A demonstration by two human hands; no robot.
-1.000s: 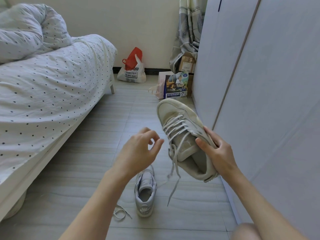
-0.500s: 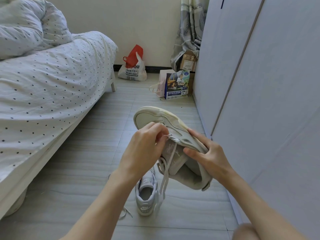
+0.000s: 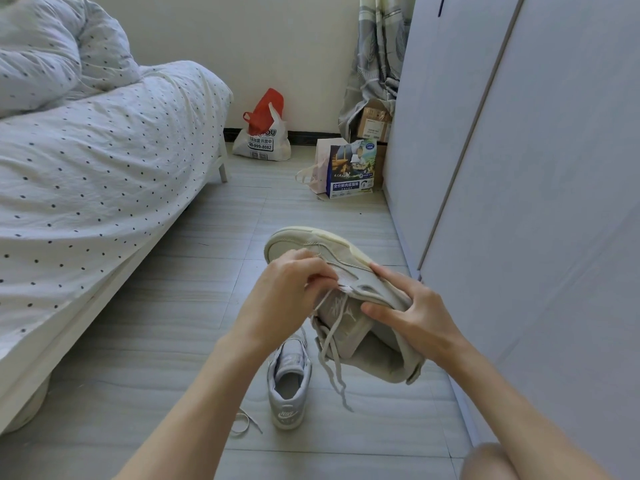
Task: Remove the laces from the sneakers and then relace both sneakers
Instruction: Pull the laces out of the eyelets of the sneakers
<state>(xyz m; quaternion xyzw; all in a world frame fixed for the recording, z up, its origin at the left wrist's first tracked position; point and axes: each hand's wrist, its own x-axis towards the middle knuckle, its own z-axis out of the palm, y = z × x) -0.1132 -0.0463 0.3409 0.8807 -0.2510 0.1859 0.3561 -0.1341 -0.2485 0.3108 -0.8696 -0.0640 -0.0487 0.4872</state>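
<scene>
I hold a beige high-top sneaker [image 3: 346, 261] in the air, toe pointing away and tipped to the left. My right hand [image 3: 415, 317] grips its collar and side near the ankle. My left hand [image 3: 287, 292] pinches the lace [image 3: 329, 355] at the upper eyelets; the loose lace ends dangle below the shoe. A second grey sneaker [image 3: 289, 382] stands on the floor beneath, heel towards me, with no lace visible in it. A loose lace [image 3: 242, 424] lies on the tiles to its left.
A bed [image 3: 104, 174] with a dotted cover fills the left side. A white wardrobe [image 3: 519, 168] runs along the right. Bags [image 3: 263, 133] and boxes [image 3: 353, 171] stand by the far wall. My knee [image 3: 491, 462] shows at the bottom right.
The held sneaker has dropped lower and turned its toe to the left. My left hand, free a second ago, has closed on the lace at the eyelets.
</scene>
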